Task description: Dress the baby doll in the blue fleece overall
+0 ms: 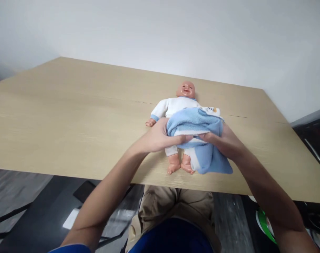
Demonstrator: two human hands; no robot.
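Observation:
A baby doll (172, 105) in a white top with blue cuffs lies on its back on the wooden table (78, 112), its bare feet toward me. Above its belly and legs I hold a bunched blue and white fleecy doll garment (195, 121). My left hand (162, 137) grips its left side, thumb along the near edge. On the right side, my right hand (225, 138) grips it too, the two thumbs almost meeting at the white trim. One part of the garment hangs over the doll's leg on the right. Most fingers are hidden behind the cloth.
A white wall (149, 35) stands behind the table. Below the front edge at left is a black chair (38, 211) with a dark flat item and a white one on it. At lower right, a green round object (266, 226) sits among dark things.

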